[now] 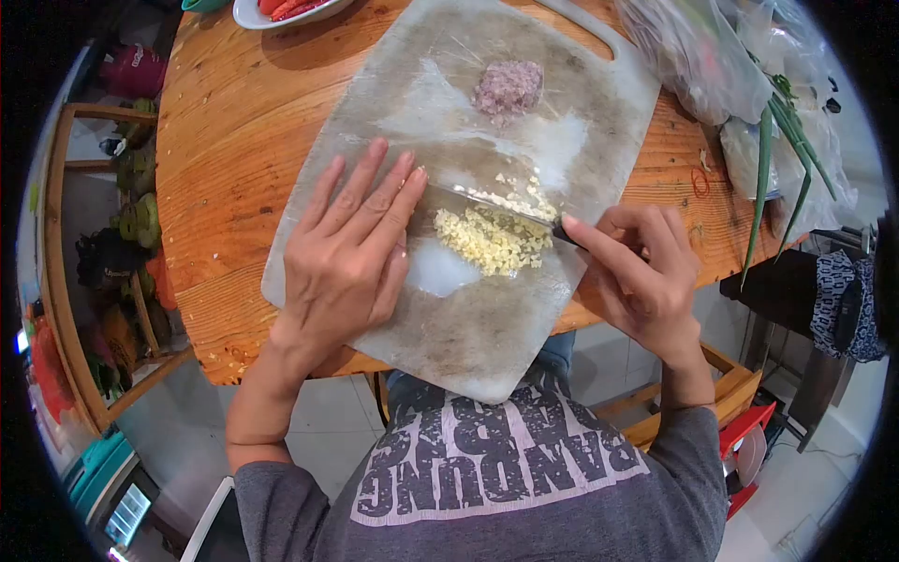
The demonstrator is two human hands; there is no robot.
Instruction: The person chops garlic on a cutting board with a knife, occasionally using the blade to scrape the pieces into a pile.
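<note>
My right hand (651, 272) is wrapped round the dark handle of a knife (501, 210), index finger stretched along it toward the blade. The thin blade slants across finely chopped pale yellow bits, which look like garlic (487, 245), with some bits above the blade and most below. My left hand (346, 253) lies flat with fingers stretched out, its fingertips by the blade's tip end. Under both hands is a worn, whitish cutting board (375, 108). Toward its far end sits a small mound of minced purplish shallot (508, 90).
The board rests on a wooden table (220, 187). A white dish (290, 17) with red pieces stands at the far left edge. Plastic bags (698, 61) and green onion leaves (796, 140) lie at the right. A red rubber band (700, 183) is beside the board.
</note>
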